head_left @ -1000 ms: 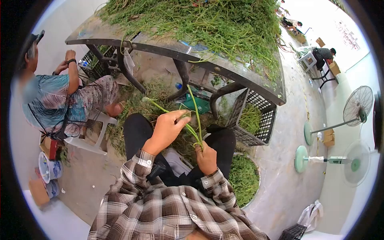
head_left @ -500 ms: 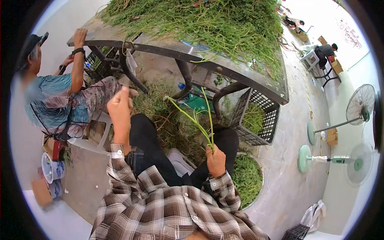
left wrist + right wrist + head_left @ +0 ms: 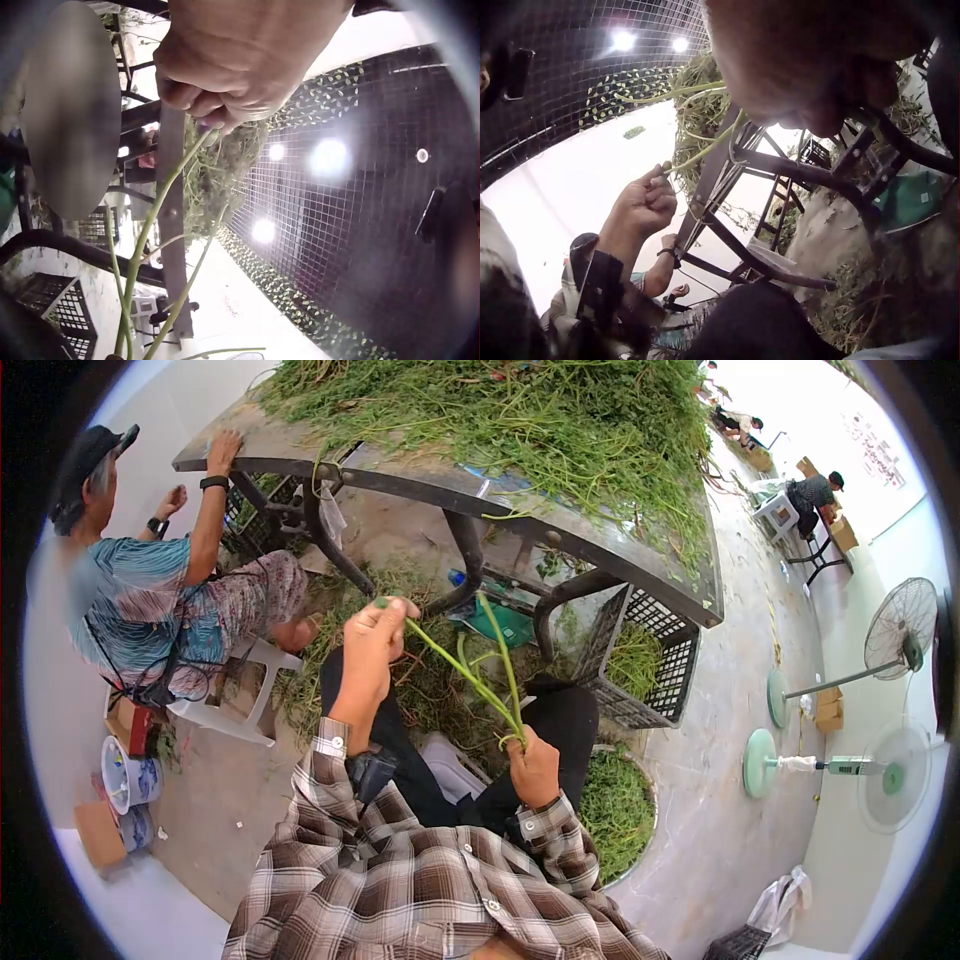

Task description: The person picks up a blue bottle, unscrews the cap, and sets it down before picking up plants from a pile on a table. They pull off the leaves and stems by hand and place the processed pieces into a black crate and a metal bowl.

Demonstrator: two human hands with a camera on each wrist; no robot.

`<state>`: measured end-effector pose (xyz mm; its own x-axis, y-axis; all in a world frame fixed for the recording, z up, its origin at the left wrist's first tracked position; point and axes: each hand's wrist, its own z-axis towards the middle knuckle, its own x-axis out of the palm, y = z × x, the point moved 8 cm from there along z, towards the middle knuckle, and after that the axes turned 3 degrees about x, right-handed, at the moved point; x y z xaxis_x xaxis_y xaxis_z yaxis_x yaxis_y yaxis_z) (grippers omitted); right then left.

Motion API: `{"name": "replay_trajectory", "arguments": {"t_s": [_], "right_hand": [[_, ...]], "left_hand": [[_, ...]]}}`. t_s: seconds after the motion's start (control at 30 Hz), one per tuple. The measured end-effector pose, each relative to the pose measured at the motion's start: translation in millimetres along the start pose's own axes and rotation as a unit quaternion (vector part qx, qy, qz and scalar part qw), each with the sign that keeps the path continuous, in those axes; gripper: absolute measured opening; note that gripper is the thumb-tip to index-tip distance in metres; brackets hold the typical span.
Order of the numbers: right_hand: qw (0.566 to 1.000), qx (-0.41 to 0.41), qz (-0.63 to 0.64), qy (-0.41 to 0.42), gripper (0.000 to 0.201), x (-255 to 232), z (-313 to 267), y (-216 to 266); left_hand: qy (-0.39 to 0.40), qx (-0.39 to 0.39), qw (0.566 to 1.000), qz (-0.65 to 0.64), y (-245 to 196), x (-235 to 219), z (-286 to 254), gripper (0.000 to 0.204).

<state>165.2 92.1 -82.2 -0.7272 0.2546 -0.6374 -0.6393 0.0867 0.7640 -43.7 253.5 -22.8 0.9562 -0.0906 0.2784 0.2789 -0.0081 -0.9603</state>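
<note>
Several green stems stand up in a fork in front of my knees. My right hand grips them together at their lower ends, close above the right thigh. At the upper tip of the longer stem, my left hand pinches the end between thumb and fingers. The left wrist view shows that stem running up to the fingertips, with the other fingers curled in. In the right wrist view, thin shoots spread out from below the right hand, which is dark there.
A table ahead bears a big heap of greens. A black crate of stems stands under its right corner. Right of my leg sits a round container of greens. Another person sits at the left; fans stand right.
My left hand swung away from the stems to the left, then came back and now pinches the longer stem's tip. The right hand keeps its grip. The seated person's hand went onto the table edge.
</note>
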Motion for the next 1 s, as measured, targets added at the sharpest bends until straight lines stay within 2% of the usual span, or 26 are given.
{"name": "replay_trajectory", "arguments": {"t_s": [0.03, 0.1, 0.17, 0.23, 0.27, 0.3, 0.33, 0.37, 0.4, 0.43, 0.47, 0.5, 0.57, 0.63, 0.67, 0.73, 0.77, 0.83, 0.93, 1.0], "right_hand": [[1.000, -0.021, 0.011, 0.004, 0.016, 1, -1, 6], [0.999, -0.029, 0.007, 0.018, 0.016, 4, 0, 15], [0.999, -0.039, 0.003, 0.032, 0.015, 6, -2, 15], [0.997, 0.069, 0.029, 0.011, 0.017, 2, -4, -18], [0.981, 0.146, 0.125, 0.013, 0.024, 3, -10, -40], [0.981, 0.149, 0.122, 0.015, 0.024, 3, -11, -51], [0.947, 0.195, 0.253, 0.024, 0.027, 5, -10, -54], [0.894, 0.236, 0.380, 0.029, 0.030, 8, -9, -54], [0.847, 0.287, 0.445, 0.054, 0.032, 11, -12, -53], [0.846, 0.290, 0.445, 0.049, 0.032, 9, -9, -48], [0.822, 0.278, 0.493, 0.064, 0.033, 13, -5, -39], [0.796, 0.264, 0.538, 0.078, 0.033, 16, -1, -31], [0.789, 0.255, 0.552, 0.088, 0.032, 15, 4, -22], [0.768, 0.254, 0.579, 0.098, 0.032, 13, 7, -13], [0.759, 0.259, 0.589, 0.102, 0.031, 11, 6, -9], [0.753, 0.253, 0.597, 0.107, 0.031, 11, 6, -8], [0.746, 0.246, 0.610, 0.110, 0.031, 11, 7, -7], [0.755, 0.243, 0.598, 0.113, 0.031, 12, 7, -2], [0.768, 0.260, 0.573, 0.121, 0.031, 20, 0, 0], [0.770, 0.269, 0.559, 0.147, 0.029, 30, -3, 5]], "left_hand": [[-0.017, -0.004, 0.998, -0.053, 0, -4, 1, 0.021], [-0.052, 0.008, 0.995, -0.080, -5, -15, 4, 0.019], [-0.173, 0.004, 0.974, -0.144, -6, -49, 10, 0.017], [-0.178, 0.072, 0.958, -0.214, -29, -102, 28, 0.021], [-0.179, 0.090, 0.954, -0.223, -49, -115, 30, 0.023], [-0.182, 0.105, 0.950, -0.233, -61, -121, 27, 0.025], [-0.182, 0.099, 0.950, -0.234, -59, -118, 24, 0.025], [-0.190, 0.088, 0.953, -0.217, -55, -112, 21, 0.027], [-0.197, 0.078, 0.956, -0.201, -51, -103, 18, 0.029], [-0.246, 0.033, 0.960, -0.128, -40, -90, 10, 0.028], [-0.209, -0.008, 0.975, -0.068, -20, -74, 7, 0.023], [-0.112, -0.026, 0.993, 0.009, -1, -55, 1, 0.015], [0.003, -0.082, 0.996, 0.037, 20, -2, -20, 0.022], [0.114, -0.163, 0.979, 0.051, 49, 29, -43, 0.028], [0.150, -0.170, 0.970, 0.093, 63, 39, -51, 0.031], [0.220, -0.213, 0.950, 0.055, 87, 64, -74, 0.038], [0.271, -0.208, 0.938, 0.051, 93, 76, -85, 0.045], [0.299, -0.225, 0.927, 0.009, 107, 90, -98, 0.054], [0.301, -0.251, 0.919, -0.050, 104, 98, -102, 0.058], [0.296, -0.232, 0.926, -0.048, 99, 101, -95, 0.058]]}}
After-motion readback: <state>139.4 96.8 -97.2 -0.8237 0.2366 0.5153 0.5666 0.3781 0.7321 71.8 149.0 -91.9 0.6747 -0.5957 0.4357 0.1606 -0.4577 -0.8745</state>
